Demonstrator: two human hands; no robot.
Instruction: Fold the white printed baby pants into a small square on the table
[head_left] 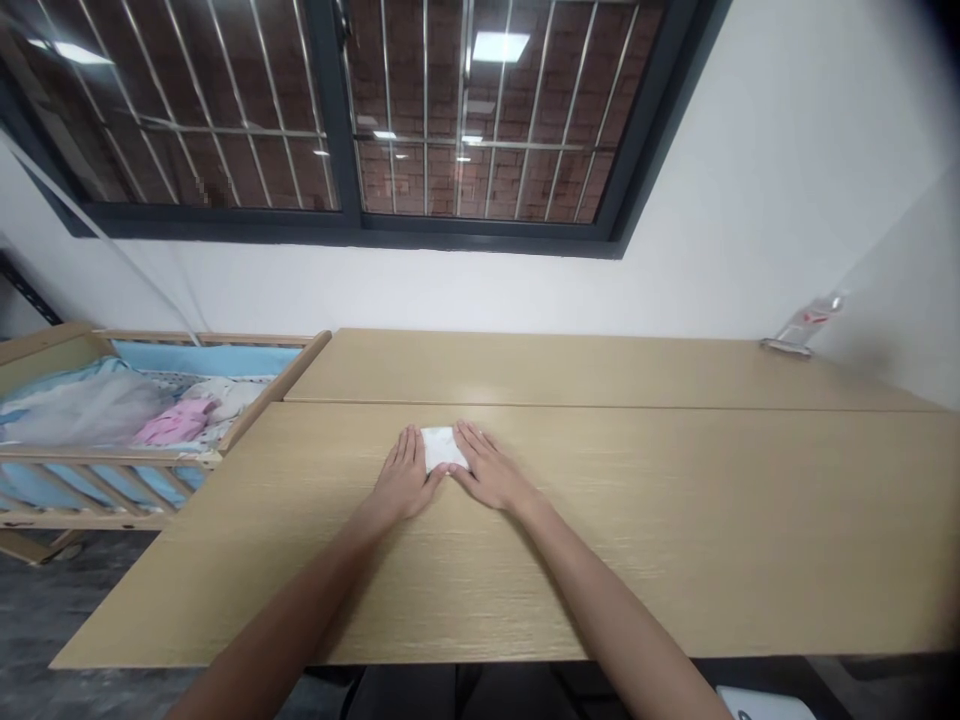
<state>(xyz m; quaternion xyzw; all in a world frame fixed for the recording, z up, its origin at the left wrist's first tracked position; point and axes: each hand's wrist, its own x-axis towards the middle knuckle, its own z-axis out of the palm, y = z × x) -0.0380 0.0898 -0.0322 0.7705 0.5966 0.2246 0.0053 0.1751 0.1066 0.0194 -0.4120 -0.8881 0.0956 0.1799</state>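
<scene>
Showed, leftmost, the left hand (403, 481) with straight, unclenched fingers along one edge of a white square (442, 449); centrally, the square, apparently already flattened on the table (720, 530), with remaining work impossible to judge, between both hands' fingers; then the right hand (491, 474), similarly extended, over the opposite edge.

Left hand (403, 476) and right hand (489, 470), palms down, in mirrored pose.
Fingers (409, 446) extend forward, lying close together; thumbs (431, 487) angle inward, tips nearly meeting. Bare left forearm (300, 605) and right forearm (615, 600) converge toward the wrists (523, 502).
</scene>
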